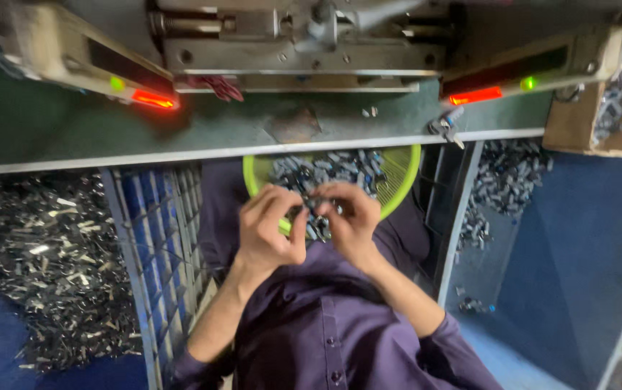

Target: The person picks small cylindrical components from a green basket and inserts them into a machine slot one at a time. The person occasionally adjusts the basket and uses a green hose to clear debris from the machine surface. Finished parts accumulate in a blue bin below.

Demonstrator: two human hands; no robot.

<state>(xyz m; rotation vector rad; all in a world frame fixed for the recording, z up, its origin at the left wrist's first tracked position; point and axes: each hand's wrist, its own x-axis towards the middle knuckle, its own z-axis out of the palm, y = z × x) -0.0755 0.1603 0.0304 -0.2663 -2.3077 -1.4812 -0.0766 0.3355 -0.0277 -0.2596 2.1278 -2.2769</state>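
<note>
both hands raised together over the lap: left hand [271, 225] and right hand [347, 220] pinched, fingertips meeting on small dark metal parts [316, 215] clamped between them, too blurred to tell apart. directly beyond the grip, a green basket [406, 180] heaped with the same small pieces, resting on the lap under the edge of the green machine table [72, 137]. well left of the grip, a pile of metal scrap [44, 253] on the floor.

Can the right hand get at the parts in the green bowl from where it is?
Probably yes. The right hand hovers at the rim of the green bowl, the parts lie uncovered just beyond its fingers, and nothing lies between.
</note>
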